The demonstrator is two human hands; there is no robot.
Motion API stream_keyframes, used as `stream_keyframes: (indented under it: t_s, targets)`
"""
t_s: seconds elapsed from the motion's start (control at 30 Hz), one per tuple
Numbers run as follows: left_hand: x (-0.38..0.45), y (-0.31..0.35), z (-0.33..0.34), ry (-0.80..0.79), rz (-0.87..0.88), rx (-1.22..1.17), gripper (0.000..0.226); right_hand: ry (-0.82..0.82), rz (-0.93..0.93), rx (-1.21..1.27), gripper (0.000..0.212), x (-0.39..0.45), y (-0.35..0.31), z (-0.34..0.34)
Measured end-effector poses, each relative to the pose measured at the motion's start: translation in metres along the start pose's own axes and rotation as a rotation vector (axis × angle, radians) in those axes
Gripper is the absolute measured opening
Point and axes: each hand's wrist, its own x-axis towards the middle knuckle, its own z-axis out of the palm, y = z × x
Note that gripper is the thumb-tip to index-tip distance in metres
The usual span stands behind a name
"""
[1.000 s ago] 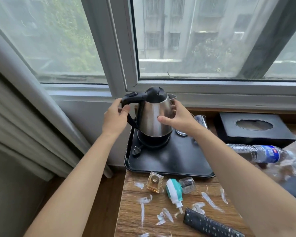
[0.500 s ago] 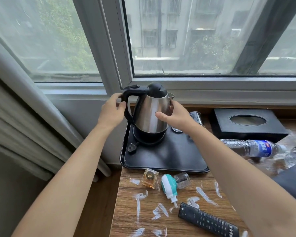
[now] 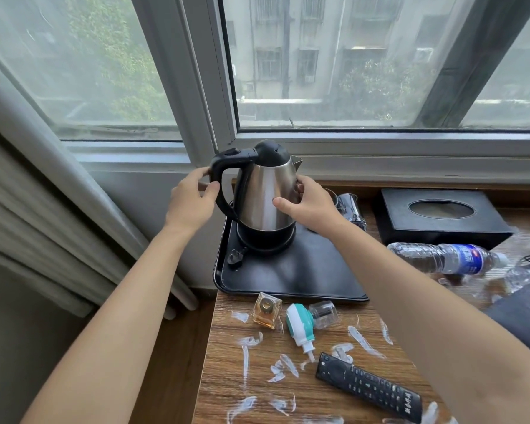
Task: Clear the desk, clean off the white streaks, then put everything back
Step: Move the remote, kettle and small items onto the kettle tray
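Head view: I see the electric kettle (image 3: 265, 194) on its base at the back-left of the black tray (image 3: 303, 276), on the desk (image 3: 257, 377).
Left hand (image 3: 190, 203): my fingers are wrapped around the kettle's black handle.
Right hand (image 3: 309, 203): fingers curled against the steel body, thumb in front.
Orientation: long axis upright; spout toward the window, handle toward my left.
Doing it well: I'd lift straight up off the base, keep it level, and carry by the handle.
Remaining: white streaks (image 3: 245, 359) untouched; remote control (image 3: 369, 387) not yet cleared.
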Motion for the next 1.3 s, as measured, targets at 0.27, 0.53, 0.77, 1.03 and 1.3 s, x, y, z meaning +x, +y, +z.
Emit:
stream_keyframes:
  t_s: [0.27,0.53,0.77,1.03,1.3]
  targets:
    - [-0.017,0.018,-0.006,-0.013,-0.015,0.167,0.055,0.053,-0.124,-0.131,0.055,-0.034,0.009,-0.014]
    - [-0.131,-0.003,0.006,-0.615,0.452,0.466,0.065,-0.529,-0.245,-0.597,0.052,-0.153,0.060,-0.030]
    - [-0.154,-0.031,0.038,-0.679,0.555,0.669,0.069,-0.387,-0.390,-0.698,0.044,-0.175,0.088,-0.006]
    - [-0.152,-0.039,0.040,-0.516,0.632,0.571,0.049,-0.305,-0.361,-0.491,0.033,-0.163,0.084,-0.027]
    - [-0.102,-0.005,0.038,-0.311,0.384,0.557,0.047,-0.208,-0.171,-0.500,0.050,-0.082,0.084,-0.012]
